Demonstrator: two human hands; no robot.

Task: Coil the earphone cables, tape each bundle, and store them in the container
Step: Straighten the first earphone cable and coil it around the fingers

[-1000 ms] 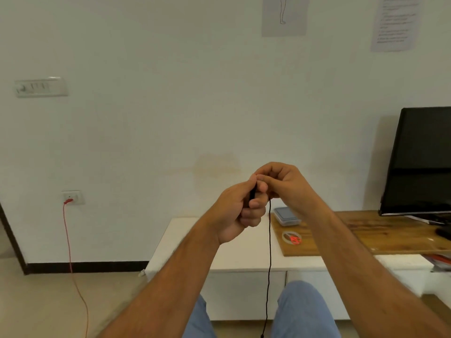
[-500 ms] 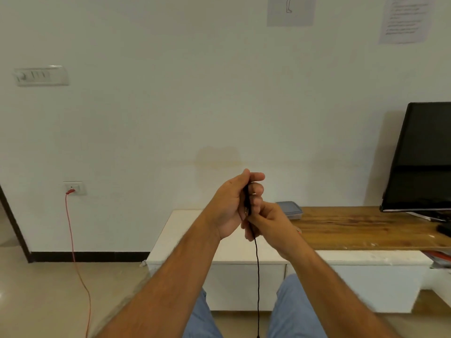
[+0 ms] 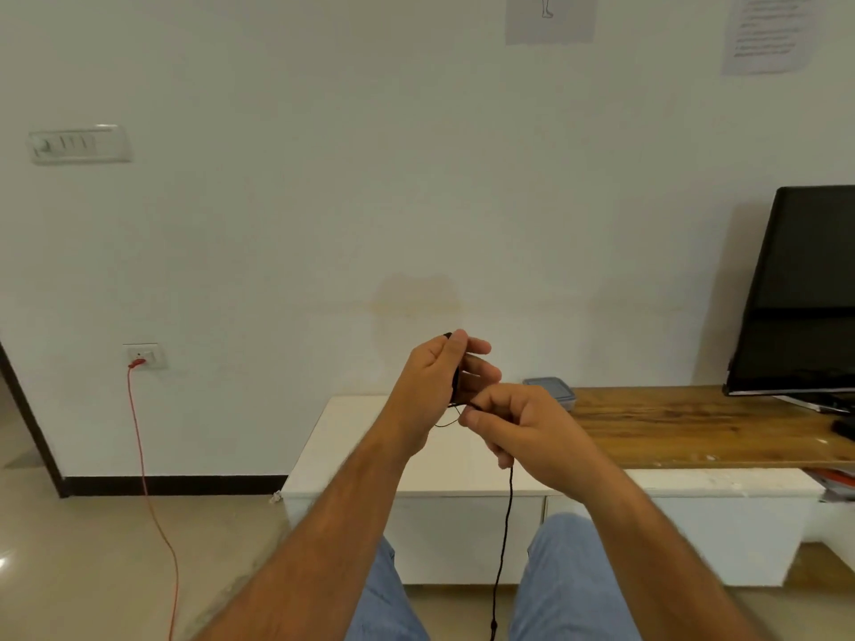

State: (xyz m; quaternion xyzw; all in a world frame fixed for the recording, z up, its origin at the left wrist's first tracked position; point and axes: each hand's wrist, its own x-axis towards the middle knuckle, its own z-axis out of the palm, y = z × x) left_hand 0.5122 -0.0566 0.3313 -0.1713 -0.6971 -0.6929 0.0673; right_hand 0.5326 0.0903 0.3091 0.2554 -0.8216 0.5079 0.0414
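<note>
Left: a red cord [image 3: 148,478] hangs from a wall socket [image 3: 144,356] to the floor; it plays no part in the task.

Centre: the person's left hand [image 3: 432,386] is raised in front of the white cabinet [image 3: 351,437], fingers partly extended, thumb pressing the coiled turns of the black earphone cable [image 3: 504,525] against them. A small dark tip shows above the thumb; how many turns are wound cannot be told. Just to the right and slightly lower, the right hand [image 3: 518,427] is curled, pinching the cable between thumb and forefinger, with a short slack loop between the two hands. The free length drops from under the right hand, between the knees, to the bottom edge of the view.

Handling, as a judgement: the cable looks thin, light and limp, so it holds no shape unaided and the coil may spring open if the thumb lifts. The best hold is probably a pinch across all turns at one point, while the other hand feeds the hanging length under light tension.

Right: a lidded grey container [image 3: 550,390] sits on the wooden top [image 3: 694,423], beyond the hands; a dark monitor [image 3: 805,293] stands at far right. No tape is visible.
</note>
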